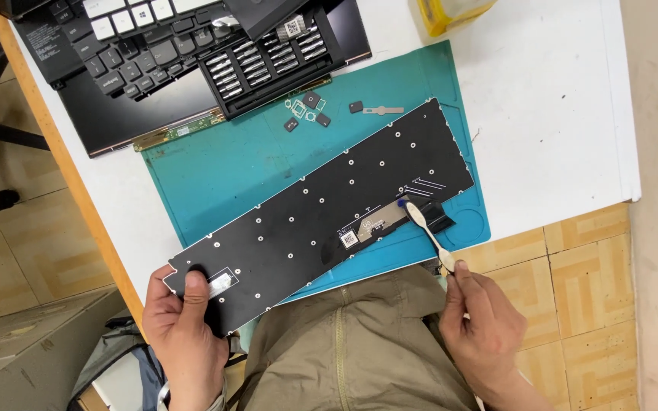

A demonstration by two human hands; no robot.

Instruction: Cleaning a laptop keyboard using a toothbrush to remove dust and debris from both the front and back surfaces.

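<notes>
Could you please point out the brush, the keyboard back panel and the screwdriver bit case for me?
brush (429,234): head view, on the pale handle, between head and hand.
keyboard back panel (298,221): head view, on the bare black middle.
screwdriver bit case (268,61): head view, on the rows of bits.

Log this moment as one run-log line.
left hand: pins keyboard panel corner | right hand: holds brush, tip on panel's ribbon area | under: teal mat

A white counter (550,99) edged in orange wood is seen above a tiled floor (595,251). Laid directly on it are a teal work mat (237,171), a dismantled black laptop (108,84) and a yellow container (451,11), partly cut off at the top.
</notes>
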